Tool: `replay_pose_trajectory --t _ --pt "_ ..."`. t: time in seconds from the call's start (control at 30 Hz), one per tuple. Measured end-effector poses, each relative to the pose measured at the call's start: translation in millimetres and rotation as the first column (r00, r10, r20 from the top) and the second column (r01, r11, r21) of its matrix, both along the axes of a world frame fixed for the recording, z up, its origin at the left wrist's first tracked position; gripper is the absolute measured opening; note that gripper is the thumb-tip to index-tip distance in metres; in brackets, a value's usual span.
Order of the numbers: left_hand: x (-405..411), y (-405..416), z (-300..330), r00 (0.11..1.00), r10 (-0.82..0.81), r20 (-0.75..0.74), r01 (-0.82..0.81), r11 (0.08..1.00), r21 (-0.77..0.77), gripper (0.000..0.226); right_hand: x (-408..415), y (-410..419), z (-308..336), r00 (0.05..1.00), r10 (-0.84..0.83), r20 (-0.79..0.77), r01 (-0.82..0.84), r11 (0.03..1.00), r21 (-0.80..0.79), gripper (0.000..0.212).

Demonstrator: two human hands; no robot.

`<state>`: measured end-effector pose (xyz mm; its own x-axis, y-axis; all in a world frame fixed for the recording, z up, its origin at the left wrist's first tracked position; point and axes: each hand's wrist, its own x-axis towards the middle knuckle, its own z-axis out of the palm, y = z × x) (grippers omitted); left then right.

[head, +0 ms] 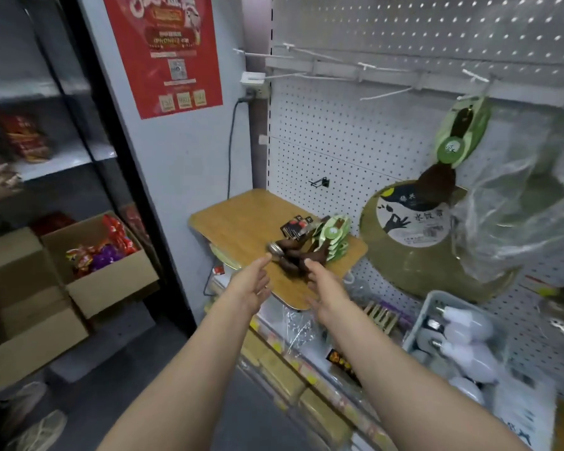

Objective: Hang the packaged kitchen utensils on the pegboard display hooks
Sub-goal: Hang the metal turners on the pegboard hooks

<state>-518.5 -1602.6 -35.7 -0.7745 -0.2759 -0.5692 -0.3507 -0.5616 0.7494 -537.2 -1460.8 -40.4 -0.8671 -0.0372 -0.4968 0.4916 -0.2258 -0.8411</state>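
Green-carded dark wooden utensils (319, 245) lie heaped mid-frame on my wooden tabletop (241, 219); left hand (249, 284) and right hand (323, 288) reach, fingers straight and apart; lower right, a grey basket (437, 299) holds white bulbs (463, 323).

Both hands reach toward a pile of utensils on a small wooden table.

The left hand (253, 281) and right hand (323, 284) are extended, fingers straight, just short of the utensils (310, 245) heaped on the table (235, 222). One packaged utensil (459, 135) hangs on a hook (474, 76) of the pegboard (339, 131).
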Motion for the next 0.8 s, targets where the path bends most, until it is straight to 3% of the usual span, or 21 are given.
replay_pose_trajectory --t 0.07,0.23,0.3,0.43,0.5,0.6,0.73,0.8 --pt "-26 -9 1 0.999 -0.035 0.004 0.035 0.999 0.000 0.054 -24 -9 1 1.000 -0.028 0.000 0.028 1.000 0.008 0.034" --pt "-101 -36 -12 0.990 -0.134 0.030 0.134 0.991 0.005 0.028 -83 -33 -11 0.996 -0.093 0.013 0.093 0.995 0.026 0.030" --pt "-135 -46 -19 0.983 -0.182 0.040 0.181 0.983 0.016 0.021 -107 -43 -18 0.991 -0.132 0.038 0.131 0.991 0.031 0.021" --pt "-202 -60 -37 0.957 -0.286 0.051 0.288 0.957 -0.042 0.050 -155 -64 -30 0.973 -0.225 0.061 0.223 0.974 0.037 0.024" --pt "-233 -65 -45 0.933 -0.349 0.085 0.355 0.932 -0.069 0.055 -177 -76 -35 0.964 -0.261 0.052 0.259 0.965 0.041 0.038" --pt "-270 -73 -53 0.875 -0.464 0.138 0.478 0.874 -0.088 0.052 -204 -93 -40 0.950 -0.305 0.067 0.301 0.951 0.064 0.050" --pt "-310 -83 -64 0.815 -0.557 0.156 0.575 0.810 -0.114 0.027 -234 -114 -51 0.932 -0.349 0.097 0.341 0.935 0.095 0.037" --pt "-334 -86 -78 0.795 -0.585 0.163 0.605 0.785 -0.132 0.029 -245 -121 -58 0.919 -0.378 0.110 0.368 0.925 0.098 0.034"
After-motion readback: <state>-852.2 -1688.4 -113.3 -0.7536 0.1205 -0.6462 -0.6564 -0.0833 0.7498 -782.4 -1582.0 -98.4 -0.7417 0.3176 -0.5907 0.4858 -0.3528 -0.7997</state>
